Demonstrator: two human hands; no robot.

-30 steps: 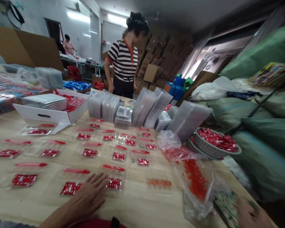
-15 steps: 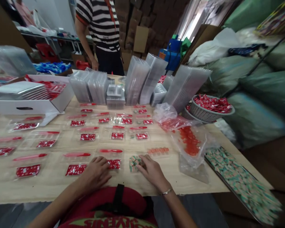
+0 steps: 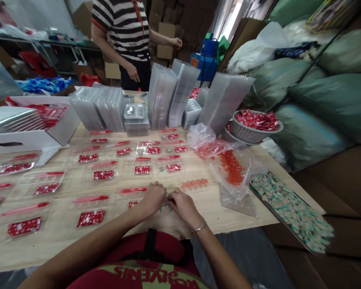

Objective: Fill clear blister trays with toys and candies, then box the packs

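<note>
Pinching greenish pieces (image 3: pixel 166 206), the right hand (image 3: pixel 183 206) sits beside the left hand (image 3: pixel 153 198) (grip unclear), opposite a shirt (image 3: pixel 124 25) reading "munu"

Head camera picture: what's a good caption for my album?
Bare left hand and right hand close together over small green pieces, beside red sticks and red spotted packets in clear plastic trays.

Head camera, 1 unit: worn on the person's head, facing forward and down. Near range: left hand (image 3: pixel 153 198) and right hand (image 3: pixel 183 205), below centre. Middle range: surface (image 3: pixel 206 214), seen obliquely from above. Far range: striped-shirted co-worker (image 3: pixel 128 32), cropped by top edge.
</note>
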